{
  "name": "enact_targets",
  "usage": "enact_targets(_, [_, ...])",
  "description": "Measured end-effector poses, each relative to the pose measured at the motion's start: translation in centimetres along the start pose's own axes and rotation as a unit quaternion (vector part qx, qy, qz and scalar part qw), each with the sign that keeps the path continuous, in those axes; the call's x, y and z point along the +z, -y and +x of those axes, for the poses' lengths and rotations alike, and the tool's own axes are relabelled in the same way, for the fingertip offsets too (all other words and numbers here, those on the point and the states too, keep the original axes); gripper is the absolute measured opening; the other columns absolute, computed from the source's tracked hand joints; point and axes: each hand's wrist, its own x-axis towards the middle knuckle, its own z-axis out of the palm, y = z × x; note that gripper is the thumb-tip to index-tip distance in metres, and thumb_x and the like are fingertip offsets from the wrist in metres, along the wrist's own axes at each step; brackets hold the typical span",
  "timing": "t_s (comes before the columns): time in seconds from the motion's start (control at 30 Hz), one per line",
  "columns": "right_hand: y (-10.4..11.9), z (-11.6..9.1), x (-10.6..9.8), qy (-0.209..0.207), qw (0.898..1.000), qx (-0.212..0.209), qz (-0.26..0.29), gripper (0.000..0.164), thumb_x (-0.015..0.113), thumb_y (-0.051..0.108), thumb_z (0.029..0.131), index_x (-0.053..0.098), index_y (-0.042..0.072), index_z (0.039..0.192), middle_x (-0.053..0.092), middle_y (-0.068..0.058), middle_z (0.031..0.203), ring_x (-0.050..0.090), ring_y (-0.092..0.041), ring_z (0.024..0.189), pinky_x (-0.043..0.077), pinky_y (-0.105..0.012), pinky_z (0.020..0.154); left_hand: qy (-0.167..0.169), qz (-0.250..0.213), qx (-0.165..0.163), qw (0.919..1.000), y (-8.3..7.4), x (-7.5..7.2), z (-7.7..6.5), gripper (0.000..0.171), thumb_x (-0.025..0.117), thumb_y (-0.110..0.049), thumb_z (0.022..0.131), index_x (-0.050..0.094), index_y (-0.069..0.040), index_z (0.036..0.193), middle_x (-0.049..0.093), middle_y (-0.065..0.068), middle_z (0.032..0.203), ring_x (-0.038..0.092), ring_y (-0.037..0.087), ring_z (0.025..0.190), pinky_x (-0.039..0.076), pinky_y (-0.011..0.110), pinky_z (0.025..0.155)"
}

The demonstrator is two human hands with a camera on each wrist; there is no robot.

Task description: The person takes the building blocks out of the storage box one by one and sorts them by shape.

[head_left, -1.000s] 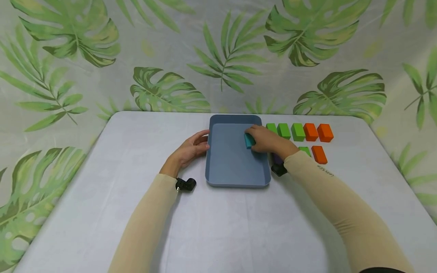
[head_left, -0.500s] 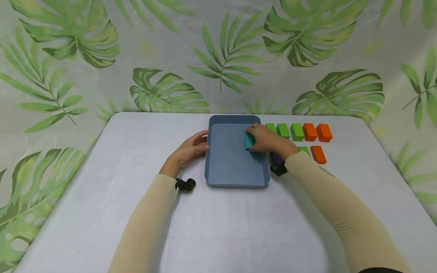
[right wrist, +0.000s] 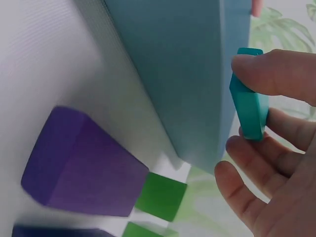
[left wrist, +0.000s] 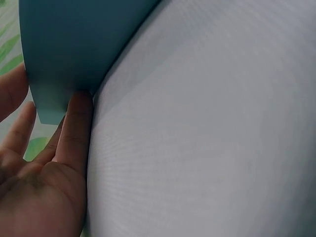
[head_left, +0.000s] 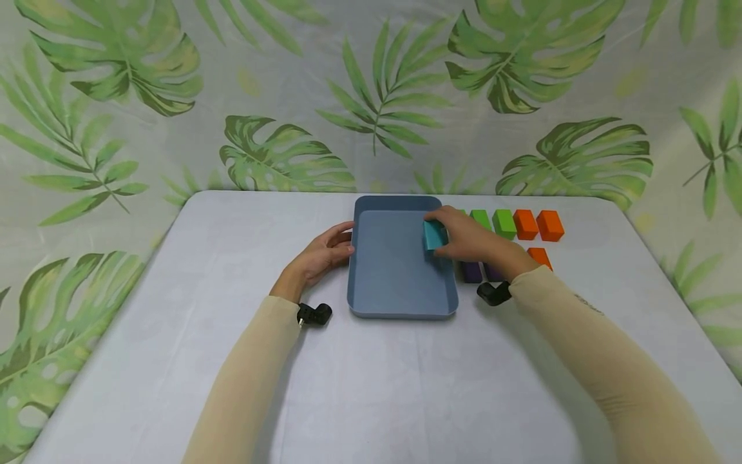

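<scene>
A blue-grey rectangular tray (head_left: 400, 283) lies on the white table. My right hand (head_left: 466, 237) pinches a teal block (head_left: 435, 236) between thumb and fingertips. In the head view the block overlaps the tray's right side; in the right wrist view the teal block (right wrist: 251, 106) is up near the tray's rim. My left hand (head_left: 321, 258) rests against the tray's left wall, its fingers fairly straight. In the left wrist view fingertips (left wrist: 79, 108) touch the tray wall (left wrist: 74, 54).
Right of the tray, green blocks (head_left: 504, 224) and orange blocks (head_left: 551, 225) stand in a row. Purple blocks (head_left: 472, 272) and another orange block (head_left: 540, 256) lie nearer, partly behind my right arm. A leaf-patterned cloth (head_left: 400, 96) hangs behind the table.
My right hand has shifted right with the teal block, from over the tray's inside toward its right rim. The block looks more tilted. My left hand stays put.
</scene>
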Motion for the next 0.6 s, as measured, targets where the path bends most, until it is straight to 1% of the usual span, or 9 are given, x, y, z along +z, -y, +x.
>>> enact_targets(0.13, [0.0, -1.0, -0.6, -0.01, 1.0, 0.006, 0.006, 0.071, 0.07, 0.018, 0.076, 0.037, 0.005, 0.138, 0.039, -0.017, 0.135, 0.045, -0.03, 0.109, 0.043, -0.046, 0.091, -0.003, 0.0, -0.001, 1.0, 0.0, 0.1, -0.1, 0.063, 0.053, -0.001, 0.09, 0.028, -0.02, 0.144, 0.03, 0.01, 0.148, 0.036, 0.025, 0.134, 0.032, 0.044, 0.108])
enact_targets(0.23, [-0.2, -2.1, -1.3, -0.015, 1.0, 0.012, 0.006, 0.07, 0.068, 0.017, 0.077, 0.036, 0.006, 0.139, 0.039, -0.016, 0.136, 0.045, -0.029, 0.111, 0.044, -0.046, 0.093, 0.0, 0.0, 0.0, 1.0, 0.0, 0.2, -0.1, 0.063, 0.053, -0.001, 0.09, 0.027, -0.019, 0.145, 0.029, 0.011, 0.149, 0.035, 0.025, 0.134, 0.032, 0.045, 0.109])
enact_targets(0.4, [-1.2, -4.8, -2.9, -0.021, 0.999, 0.038, 0.002, 0.068, 0.067, 0.017, 0.079, 0.035, 0.008, 0.139, 0.036, -0.015, 0.138, 0.043, -0.029, 0.113, 0.045, -0.048, 0.092, -0.002, 0.004, -0.001, 1.0, 0.1, 0.2, -0.1, 0.063, 0.053, -0.002, 0.09, 0.027, -0.021, 0.145, 0.03, 0.009, 0.148, 0.036, 0.025, 0.134, 0.032, 0.044, 0.109])
enact_targets(0.47, [-1.8, -5.9, -3.6, -0.027, 0.998, 0.054, -0.001, 0.068, 0.067, 0.017, 0.08, 0.035, 0.01, 0.139, 0.035, -0.015, 0.139, 0.044, -0.03, 0.113, 0.046, -0.049, 0.091, -0.005, 0.006, -0.002, 1.0, 0.1, 0.1, -0.1, 0.063, 0.054, -0.003, 0.089, 0.028, -0.022, 0.144, 0.031, 0.008, 0.148, 0.036, 0.024, 0.134, 0.032, 0.044, 0.108])
enact_targets(0.6, [-3.0, -8.2, -4.9, -0.045, 0.997, 0.069, 0.006, 0.068, 0.068, 0.015, 0.079, 0.035, 0.01, 0.139, 0.034, -0.017, 0.139, 0.045, -0.033, 0.113, 0.047, -0.051, 0.088, -0.002, 0.008, -0.002, 1.0, 0.1, 0.0, 0.0, 0.064, 0.055, -0.005, 0.089, 0.028, -0.022, 0.144, 0.03, 0.008, 0.148, 0.036, 0.024, 0.133, 0.032, 0.045, 0.109])
